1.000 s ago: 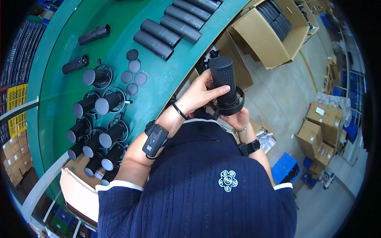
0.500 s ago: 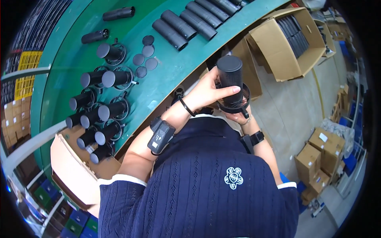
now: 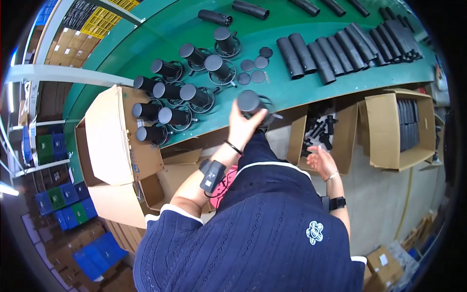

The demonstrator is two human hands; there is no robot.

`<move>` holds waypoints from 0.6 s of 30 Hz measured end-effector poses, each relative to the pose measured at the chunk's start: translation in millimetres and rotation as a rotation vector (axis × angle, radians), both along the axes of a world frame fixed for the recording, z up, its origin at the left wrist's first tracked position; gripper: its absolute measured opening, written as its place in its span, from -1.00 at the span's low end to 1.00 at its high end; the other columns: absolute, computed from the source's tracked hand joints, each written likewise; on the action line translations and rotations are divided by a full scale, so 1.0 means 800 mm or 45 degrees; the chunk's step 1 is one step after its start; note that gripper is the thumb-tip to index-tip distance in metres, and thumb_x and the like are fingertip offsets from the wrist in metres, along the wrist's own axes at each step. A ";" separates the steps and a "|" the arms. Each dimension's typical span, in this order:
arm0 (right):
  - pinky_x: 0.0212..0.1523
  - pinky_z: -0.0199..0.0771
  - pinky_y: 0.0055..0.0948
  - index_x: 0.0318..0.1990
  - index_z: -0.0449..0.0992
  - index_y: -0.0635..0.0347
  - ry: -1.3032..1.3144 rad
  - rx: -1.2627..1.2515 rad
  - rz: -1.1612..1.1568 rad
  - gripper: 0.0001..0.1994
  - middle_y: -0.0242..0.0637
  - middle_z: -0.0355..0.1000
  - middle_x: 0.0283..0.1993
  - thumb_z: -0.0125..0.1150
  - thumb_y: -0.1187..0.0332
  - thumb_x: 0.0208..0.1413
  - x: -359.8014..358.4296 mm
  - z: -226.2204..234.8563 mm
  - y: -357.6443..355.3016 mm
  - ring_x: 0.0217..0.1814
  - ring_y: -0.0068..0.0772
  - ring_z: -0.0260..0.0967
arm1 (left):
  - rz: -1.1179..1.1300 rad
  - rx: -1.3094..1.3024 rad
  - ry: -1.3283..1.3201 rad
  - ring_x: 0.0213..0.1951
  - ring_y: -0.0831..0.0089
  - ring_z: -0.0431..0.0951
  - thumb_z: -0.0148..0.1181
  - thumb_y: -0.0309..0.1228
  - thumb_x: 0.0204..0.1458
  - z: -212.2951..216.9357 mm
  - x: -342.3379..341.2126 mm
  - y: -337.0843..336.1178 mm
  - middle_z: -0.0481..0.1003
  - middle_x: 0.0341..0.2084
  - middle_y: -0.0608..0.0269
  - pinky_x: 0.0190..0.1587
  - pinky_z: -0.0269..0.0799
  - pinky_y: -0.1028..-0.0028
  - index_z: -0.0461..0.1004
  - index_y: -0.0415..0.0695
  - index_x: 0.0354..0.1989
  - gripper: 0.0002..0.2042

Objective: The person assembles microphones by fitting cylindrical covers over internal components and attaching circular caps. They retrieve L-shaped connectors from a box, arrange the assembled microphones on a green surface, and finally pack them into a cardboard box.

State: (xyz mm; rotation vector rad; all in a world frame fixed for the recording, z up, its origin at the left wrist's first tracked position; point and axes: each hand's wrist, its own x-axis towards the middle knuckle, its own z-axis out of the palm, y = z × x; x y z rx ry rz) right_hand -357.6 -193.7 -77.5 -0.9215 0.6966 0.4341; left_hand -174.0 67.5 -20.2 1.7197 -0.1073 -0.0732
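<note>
My left hand (image 3: 245,125) is closed round a black cylinder in a ring-shaped mount (image 3: 249,102), held upright with its flat round cap facing up, at the table's near edge. Motion smears the mount's ring and side arm. My right hand (image 3: 323,163) holds nothing; its fingers are apart, close to an open carton (image 3: 349,141) of small black parts. To the left of the held piece, several like black cylinders in ring mounts (image 3: 195,96) stand grouped on the green table (image 3: 287,95). Several loose black discs (image 3: 258,76) lie just beyond the held piece.
Rows of black tubes (image 3: 335,53) lie at the table's right, with more tubes (image 3: 214,18) along its far side. A large open carton (image 3: 108,136) stands at left. Another carton (image 3: 377,131) with dark packed pieces is at right. A metal rail (image 3: 78,73) crosses the left.
My left hand has carried the cylinder with its mount over to the table edge. My right hand has let go of it and moved away. The view has turned toward the table.
</note>
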 end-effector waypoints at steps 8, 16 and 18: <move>-0.46 0.30 -0.68 -0.08 0.42 0.18 -0.009 -0.159 0.112 -0.77 -0.37 0.43 -0.40 -0.07 0.27 0.25 -0.009 -0.018 -0.016 -0.42 -0.60 0.38 | 0.371 0.197 -0.235 -0.23 0.45 0.46 0.44 -0.40 -0.23 -0.049 0.046 0.056 0.48 -0.28 0.19 -0.12 0.36 0.47 0.30 -0.23 -0.11 -0.49; -0.48 0.29 -0.68 -0.11 0.44 0.15 0.083 -0.261 0.038 -0.80 -0.39 0.43 -0.43 0.01 0.28 0.22 -0.055 -0.048 -0.047 -0.45 -0.60 0.38 | 0.369 0.141 -0.179 0.03 0.35 0.34 0.46 -0.41 -0.25 -0.082 0.056 0.068 0.31 0.00 0.04 0.11 0.22 0.42 0.05 -0.33 0.15 -0.19; -0.48 0.29 -0.68 -0.10 0.44 0.16 0.100 -0.264 0.022 -0.79 -0.39 0.43 -0.42 0.01 0.28 0.22 -0.070 -0.059 -0.055 -0.46 -0.61 0.38 | 0.385 0.154 -0.202 0.04 0.31 0.35 0.45 -0.41 -0.26 -0.078 0.051 0.063 0.31 0.02 0.01 0.11 0.22 0.42 0.06 -0.33 0.15 -0.19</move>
